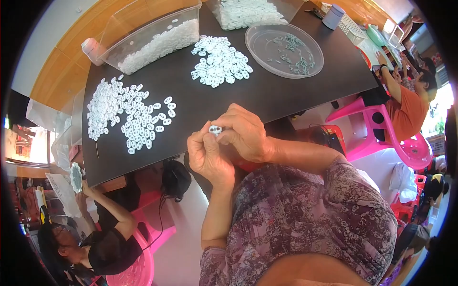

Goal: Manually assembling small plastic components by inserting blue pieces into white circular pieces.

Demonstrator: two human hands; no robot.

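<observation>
Just in front of the dark table's near edge, my two hands come together around a small white oval plastic piece with two dark round marks on its face. My left hand pinches it from below with thumb and fingertips. From the other side, the thumb and fingers of my right hand close on the same piece. Similar white pieces lie in a loose pile at the left and in a denser pile farther back. A round clear tray holds small thin grey-green parts.
Two clear plastic bins, one at the back left and one at the back, contain many white pieces. A pale bottle and a lidded cup stand at the table's edges. People sit on pink chairs to either side.
</observation>
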